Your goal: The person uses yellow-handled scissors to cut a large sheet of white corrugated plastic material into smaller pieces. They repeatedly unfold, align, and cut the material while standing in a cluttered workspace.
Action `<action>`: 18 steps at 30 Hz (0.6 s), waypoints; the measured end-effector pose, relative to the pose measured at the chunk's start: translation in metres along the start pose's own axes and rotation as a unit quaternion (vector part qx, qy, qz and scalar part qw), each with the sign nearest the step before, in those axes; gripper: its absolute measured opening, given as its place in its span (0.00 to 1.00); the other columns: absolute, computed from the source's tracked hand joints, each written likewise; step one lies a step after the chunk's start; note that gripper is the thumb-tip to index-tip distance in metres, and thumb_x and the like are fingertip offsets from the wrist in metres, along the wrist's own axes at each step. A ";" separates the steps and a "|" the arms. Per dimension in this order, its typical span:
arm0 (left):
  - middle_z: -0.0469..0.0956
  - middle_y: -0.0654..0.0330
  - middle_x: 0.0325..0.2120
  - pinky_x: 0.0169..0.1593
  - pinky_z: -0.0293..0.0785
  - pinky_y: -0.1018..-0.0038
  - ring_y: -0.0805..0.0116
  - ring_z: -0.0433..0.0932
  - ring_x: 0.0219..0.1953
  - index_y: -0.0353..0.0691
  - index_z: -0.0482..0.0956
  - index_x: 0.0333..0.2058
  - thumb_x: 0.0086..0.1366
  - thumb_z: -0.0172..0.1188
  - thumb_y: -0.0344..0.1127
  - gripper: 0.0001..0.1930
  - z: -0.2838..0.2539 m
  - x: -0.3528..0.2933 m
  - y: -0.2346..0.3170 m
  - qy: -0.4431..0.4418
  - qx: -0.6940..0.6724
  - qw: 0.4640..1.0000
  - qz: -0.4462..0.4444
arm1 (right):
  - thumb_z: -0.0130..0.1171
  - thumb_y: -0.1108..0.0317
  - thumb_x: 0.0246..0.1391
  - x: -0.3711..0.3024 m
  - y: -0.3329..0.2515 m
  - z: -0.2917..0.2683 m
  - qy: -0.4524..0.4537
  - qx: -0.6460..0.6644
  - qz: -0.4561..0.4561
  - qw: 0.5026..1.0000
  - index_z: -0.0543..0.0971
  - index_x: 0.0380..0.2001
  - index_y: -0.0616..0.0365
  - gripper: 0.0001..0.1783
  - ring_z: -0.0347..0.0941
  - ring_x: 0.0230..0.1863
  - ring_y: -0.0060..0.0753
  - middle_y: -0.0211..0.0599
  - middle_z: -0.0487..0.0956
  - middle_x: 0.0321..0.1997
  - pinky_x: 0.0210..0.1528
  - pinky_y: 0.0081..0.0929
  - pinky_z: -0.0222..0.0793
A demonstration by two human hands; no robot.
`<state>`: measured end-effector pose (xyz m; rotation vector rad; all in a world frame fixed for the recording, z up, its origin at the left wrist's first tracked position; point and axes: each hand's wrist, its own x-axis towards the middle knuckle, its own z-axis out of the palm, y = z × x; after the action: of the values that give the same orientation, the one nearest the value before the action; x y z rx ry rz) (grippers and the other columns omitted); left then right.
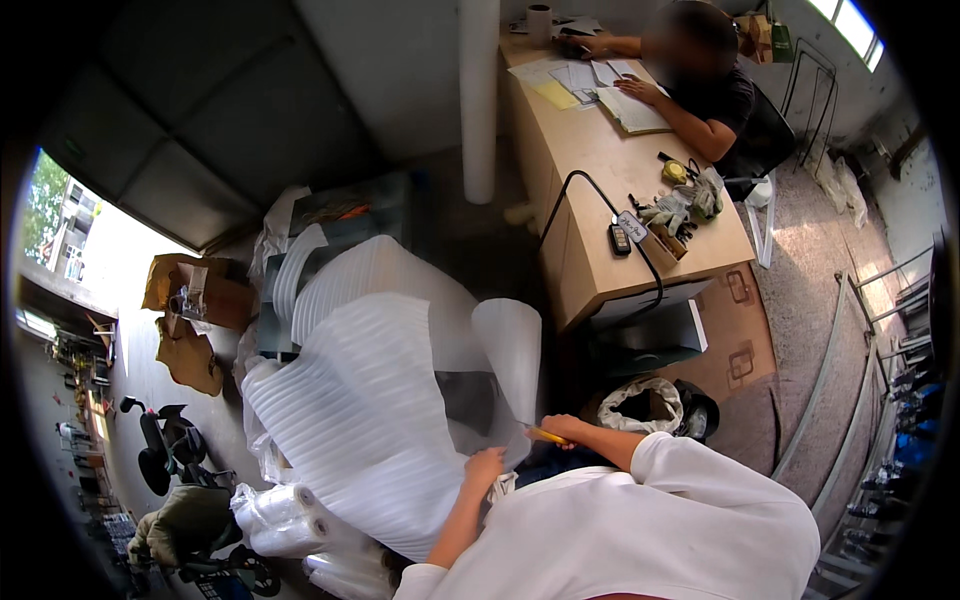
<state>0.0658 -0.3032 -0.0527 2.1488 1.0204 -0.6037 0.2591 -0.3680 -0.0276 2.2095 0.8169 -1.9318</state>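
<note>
We are gripping a slim yellow-handled cutter (pixel 545 435) in our closed right hand (pixel 564 430); the ribbed, translucent white foam sheet (pixel 365 390) is lying to its left, and our left hand (pixel 486 466) is resting at the sheet's near right edge, its finger closure unclear.

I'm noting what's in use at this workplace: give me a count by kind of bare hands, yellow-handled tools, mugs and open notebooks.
Hands: 4 (wearer's left hand and right hand; co-worker's far hand and near hand)
Yellow-handled tool: 1
Mug: 1
Open notebook: 1
Total: 7
</note>
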 end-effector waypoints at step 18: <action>0.76 0.54 0.29 0.38 0.69 0.62 0.55 0.74 0.34 0.52 0.75 0.37 0.49 0.51 0.36 0.14 -0.004 0.004 0.002 -0.009 -0.006 1.000 0.004 | 0.39 0.34 0.43 0.003 0.001 -0.007 -0.003 -0.033 -0.013 0.999 0.73 0.19 0.64 0.37 0.67 0.09 0.29 0.38 0.70 0.12 0.11 0.23 0.63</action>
<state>0.0702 -0.2992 -0.0526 2.1318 1.0031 -0.6111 0.2658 -0.3645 -0.0293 2.1645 0.9007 -1.8931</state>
